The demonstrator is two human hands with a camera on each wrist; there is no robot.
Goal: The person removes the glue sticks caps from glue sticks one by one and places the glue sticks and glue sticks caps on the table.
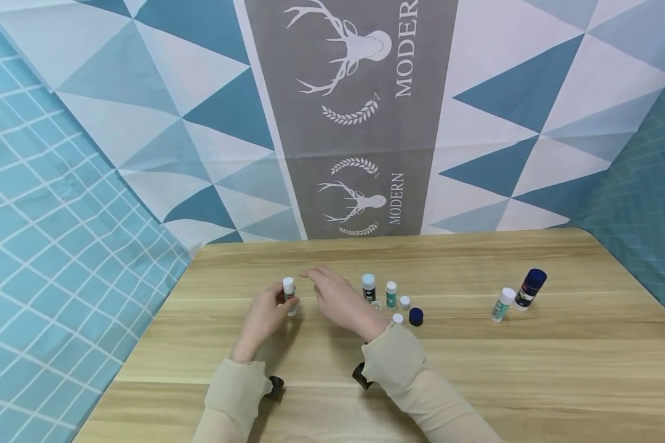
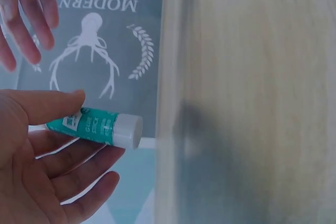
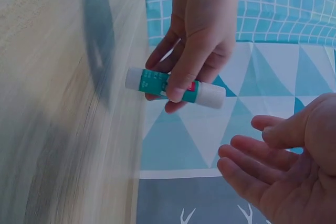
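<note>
A green glue stick with white ends is pinched between the thumb and fingers of my left hand. In the head view the glue stick stands upright, slightly tilted, over the left part of the table. Close by on its right is my right hand, palm turned toward it, holding nothing. In the right wrist view, the fingers of my right hand are relaxed and apart from the glue stick. A white cap covers its upper end.
Right of my right hand stand a dark glue stick with a pale cap and a small green one. Loose white caps and a navy cap lie beside them. Further right are a green glue stick and a larger navy one.
</note>
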